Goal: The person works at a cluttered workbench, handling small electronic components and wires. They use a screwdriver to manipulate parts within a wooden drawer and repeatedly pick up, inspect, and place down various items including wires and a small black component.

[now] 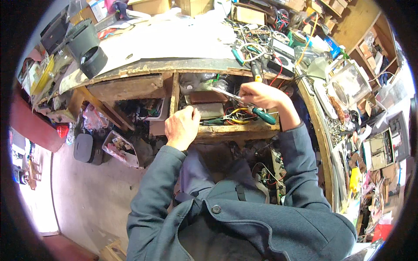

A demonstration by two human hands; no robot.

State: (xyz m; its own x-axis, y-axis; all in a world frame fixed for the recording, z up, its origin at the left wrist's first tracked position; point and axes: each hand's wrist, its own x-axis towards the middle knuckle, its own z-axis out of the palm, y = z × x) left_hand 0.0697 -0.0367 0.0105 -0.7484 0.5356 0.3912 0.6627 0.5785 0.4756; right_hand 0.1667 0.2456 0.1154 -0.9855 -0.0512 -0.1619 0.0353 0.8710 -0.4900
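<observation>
Nearest the camera, both forearms in dark grey-blue jacket sleeves rise from the lower edge toward an open wooden drawer (226, 130) under the workbench. The left hand (182, 126) rests curled on the drawer's front rim at its left end; whether anything is enclosed in it cannot be told. The right hand (260, 95) is clenched around green-handled pliers (257, 112), held above the drawer's right half: one green handle (264, 116) projects down and right from the fist, and the metal jaws (226, 93) point up and left over the drawer contents. Inside the drawer lie a flat grey box (209, 110), a plastic bag (196, 81) and tangled yellow and red wires (235, 116) just beside the pliers. To the left, under the bench, a clear plastic tray (118, 148) and a dark grey pouch (83, 148) sit on the floor. Beyond, the workbench top (174, 43) carries a black cylindrical container (89, 48) at its left end and a clutter of cables and hand tools (257, 48) at its right.
</observation>
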